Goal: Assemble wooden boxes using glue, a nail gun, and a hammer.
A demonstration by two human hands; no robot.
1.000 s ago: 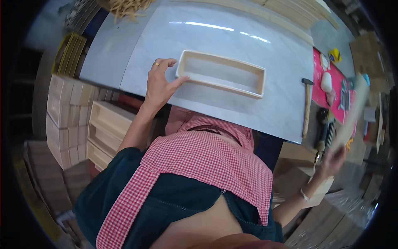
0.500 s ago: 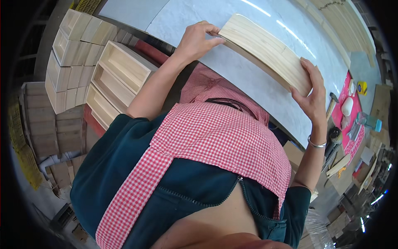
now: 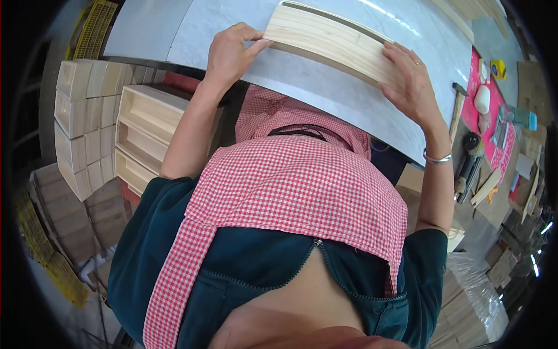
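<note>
A long, pale wooden box [image 3: 331, 43] is held crosswise over the light marbled worktable [image 3: 215, 29]. One plain side of it faces up toward me, and a narrow dark gap shows along its far edge. My left hand [image 3: 228, 55] pinches the left end between thumb and fingers. At the opposite end, my right hand [image 3: 411, 81] grips with the fingers on top and the thumb at the near edge. Whether the box's underside touches the table, I cannot tell.
Open wooden boxes [image 3: 142, 136] are stacked at my left, beside a taller stack of small boxes [image 3: 72, 110]. To the right lie a hammer [image 3: 457, 110], a pink cloth [image 3: 499, 154], a yellow tape measure [image 3: 498, 69] and a teal-lidded container [image 3: 526, 119].
Both hands have moved left and slightly away from me with the box. It has tipped, so the gap along its far edge now shows. The right fingers have shifted onto its upper face.
</note>
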